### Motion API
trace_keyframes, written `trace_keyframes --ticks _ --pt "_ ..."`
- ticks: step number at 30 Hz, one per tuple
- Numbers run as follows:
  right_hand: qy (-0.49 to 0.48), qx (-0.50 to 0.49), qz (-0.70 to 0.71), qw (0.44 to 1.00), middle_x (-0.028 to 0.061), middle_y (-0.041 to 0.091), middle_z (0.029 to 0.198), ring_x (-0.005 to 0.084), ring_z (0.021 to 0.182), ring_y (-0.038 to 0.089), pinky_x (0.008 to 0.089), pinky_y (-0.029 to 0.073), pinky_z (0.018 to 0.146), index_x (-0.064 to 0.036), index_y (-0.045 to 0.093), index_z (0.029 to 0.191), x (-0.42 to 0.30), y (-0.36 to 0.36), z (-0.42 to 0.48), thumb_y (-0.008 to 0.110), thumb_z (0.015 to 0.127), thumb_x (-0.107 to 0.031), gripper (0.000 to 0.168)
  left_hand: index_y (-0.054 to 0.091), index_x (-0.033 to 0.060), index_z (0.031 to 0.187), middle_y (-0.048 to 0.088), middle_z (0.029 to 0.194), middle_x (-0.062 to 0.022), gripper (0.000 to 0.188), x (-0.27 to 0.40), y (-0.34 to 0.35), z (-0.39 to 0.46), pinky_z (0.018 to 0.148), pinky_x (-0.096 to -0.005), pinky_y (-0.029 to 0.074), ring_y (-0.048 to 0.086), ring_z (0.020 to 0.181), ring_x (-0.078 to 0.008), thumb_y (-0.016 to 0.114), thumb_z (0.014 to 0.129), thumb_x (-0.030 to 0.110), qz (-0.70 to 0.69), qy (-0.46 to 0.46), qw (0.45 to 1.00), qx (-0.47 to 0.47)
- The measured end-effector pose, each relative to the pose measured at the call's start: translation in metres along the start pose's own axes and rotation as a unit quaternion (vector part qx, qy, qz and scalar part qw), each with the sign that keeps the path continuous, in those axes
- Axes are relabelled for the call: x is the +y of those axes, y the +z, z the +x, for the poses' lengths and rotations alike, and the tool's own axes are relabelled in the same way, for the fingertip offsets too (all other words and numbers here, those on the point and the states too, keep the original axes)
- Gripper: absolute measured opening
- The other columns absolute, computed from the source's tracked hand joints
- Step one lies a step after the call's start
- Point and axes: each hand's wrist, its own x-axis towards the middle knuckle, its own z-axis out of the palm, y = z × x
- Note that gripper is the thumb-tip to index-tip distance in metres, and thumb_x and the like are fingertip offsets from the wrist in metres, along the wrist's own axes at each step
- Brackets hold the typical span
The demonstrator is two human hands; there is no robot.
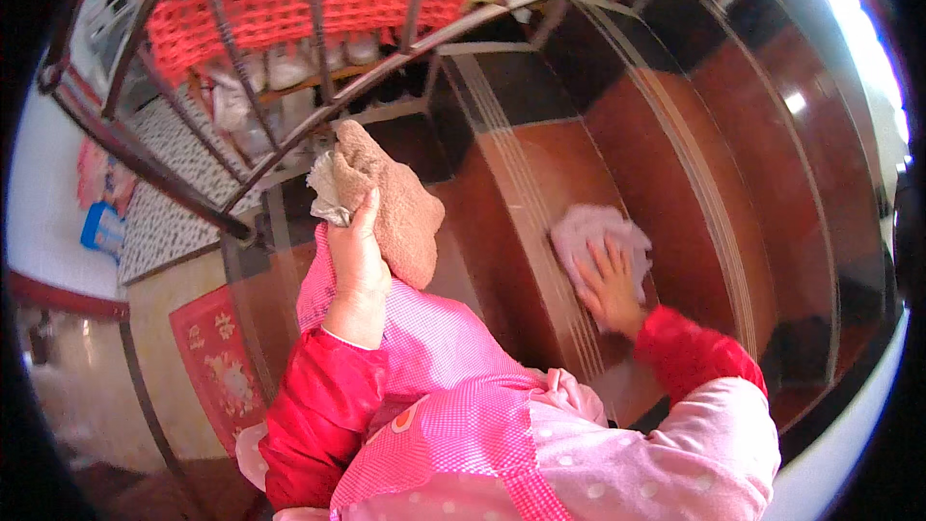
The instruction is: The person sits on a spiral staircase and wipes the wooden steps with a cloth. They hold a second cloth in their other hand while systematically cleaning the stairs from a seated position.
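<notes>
My left hand [363, 253] grips a bunched brown terry cloth [394, 202], and a greyish cloth [329, 188] pokes out beside the thumb. It is held near the base of the stair railing, left of the steps. With fingers spread, my right hand [613, 286] lies flat on a pale pink cloth [579, 231], pressing it against a red-brown stair tread [553, 159]. The cloth reaches close to the ribbed light strip [521, 195] along the step's edge. Its part under my palm is hidden.
A metal railing [369, 76] curves along the left and top of the stairs. Behind it hang a red openwork cover [289, 0] and shelved items. More steps [673, 137] rise to the right. On the floor at lower left lies a red patterned mat [221, 362]; a blue container [103, 228] stands beyond.
</notes>
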Motion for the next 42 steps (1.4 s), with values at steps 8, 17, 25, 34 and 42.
trace_keyframes --ticks 8,17,25,34,42 --pt "0.102 -0.107 0.086 0.985 0.0191 0.038 0.143 0.0478 0.135 0.026 0.0661 0.020 0.105 -0.016 0.058 0.125 -0.058 -0.020 -0.267 0.070 0.075 -0.038 0.056 0.041 0.0029 0.138 0.051 0.133 -0.0085 0.057 -0.017 0.029 -0.037 0.102 -0.0365 0.043 0.053 0.119 -0.0217 0.068 0.089 0.014 -0.044 -0.094 0.993 -0.052" --pt "0.027 -0.001 0.058 0.998 0.0185 0.034 0.147 0.0456 0.138 0.024 0.0617 0.021 0.107 -0.013 0.051 0.134 0.026 -0.014 -0.059 0.062 0.084 -0.038 0.057 0.037 0.0059 0.141 0.049 0.135 -0.0090 0.060 -0.015 0.033 -0.042 0.102 -0.0402 0.044 0.051 0.121 -0.0227 0.066 0.091 0.017 -0.008 -0.016 0.999 -0.028" --pt "-0.017 0.135 0.049 0.989 0.0163 0.038 0.147 0.0422 0.137 0.029 0.0539 0.026 0.111 -0.011 0.046 0.139 0.091 0.016 0.188 0.052 0.093 -0.038 0.054 0.033 0.0057 0.144 0.046 0.138 -0.0081 0.064 -0.022 0.034 -0.043 0.105 -0.0385 0.040 0.047 0.124 -0.0210 0.067 0.090 0.015 0.014 -0.005 1.000 0.014" --pt "-0.002 0.215 0.004 0.977 0.0167 0.041 0.145 0.0419 0.131 0.038 0.0519 0.030 0.109 -0.010 0.047 0.138 0.138 0.055 0.379 0.044 0.096 -0.042 0.053 0.034 0.0022 0.143 0.045 0.140 -0.0098 0.060 -0.021 0.027 -0.046 0.107 -0.0383 0.037 0.047 0.126 -0.0223 0.063 0.091 0.010 0.049 0.031 0.996 0.073" --pt "0.063 0.218 -0.037 0.973 0.0103 0.041 0.145 0.0379 0.131 0.038 0.0588 0.034 0.103 -0.016 0.044 0.140 0.124 0.066 0.378 0.047 0.093 -0.045 0.055 0.036 0.0018 0.142 0.048 0.138 -0.0094 0.057 0.000 0.022 -0.062 0.106 -0.0387 0.039 0.048 0.125 -0.0224 0.062 0.092 0.010 0.027 0.056 0.994 0.085"
